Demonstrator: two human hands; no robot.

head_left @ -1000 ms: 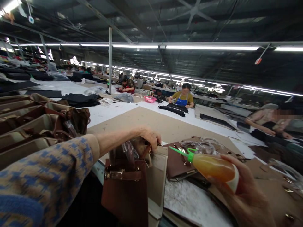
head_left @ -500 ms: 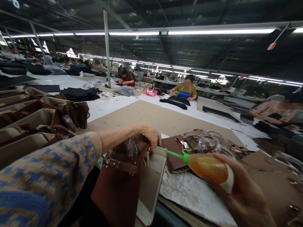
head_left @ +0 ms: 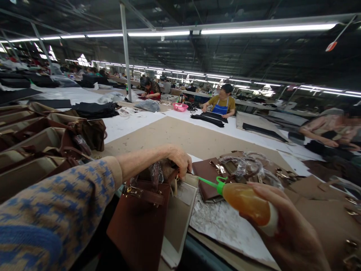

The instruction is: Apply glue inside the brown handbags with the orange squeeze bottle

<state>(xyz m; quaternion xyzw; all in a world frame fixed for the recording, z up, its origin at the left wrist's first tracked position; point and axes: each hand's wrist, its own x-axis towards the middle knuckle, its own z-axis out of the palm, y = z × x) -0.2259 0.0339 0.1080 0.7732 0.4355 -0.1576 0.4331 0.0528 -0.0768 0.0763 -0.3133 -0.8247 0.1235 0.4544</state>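
My right hand (head_left: 290, 222) is wrapped round a glue bottle (head_left: 245, 201) of amber liquid with a green nozzle. The nozzle tip points left, close to the upper edge of an open beige flap on a brown leather handbag (head_left: 141, 226). At that same edge my left hand (head_left: 182, 160) bends down with its fingers closed on the handbag; the fingertips are partly hidden. The handbag stands tilted at the table's near edge, with a gold clasp and a strap on its front and clear plastic round its handle.
Several open handbags (head_left: 36, 143) stand in rows at the left. More brown bags (head_left: 208, 177) with plastic-wrapped handles lie behind the bottle and at the right. Across the table, a person in a blue apron (head_left: 221, 107) handles black pieces (head_left: 207, 120). A pink basket (head_left: 180, 108) is nearby.
The view has shifted slightly. Both hands, the glue bottle and the handbag keep nearly the same places relative to each other.
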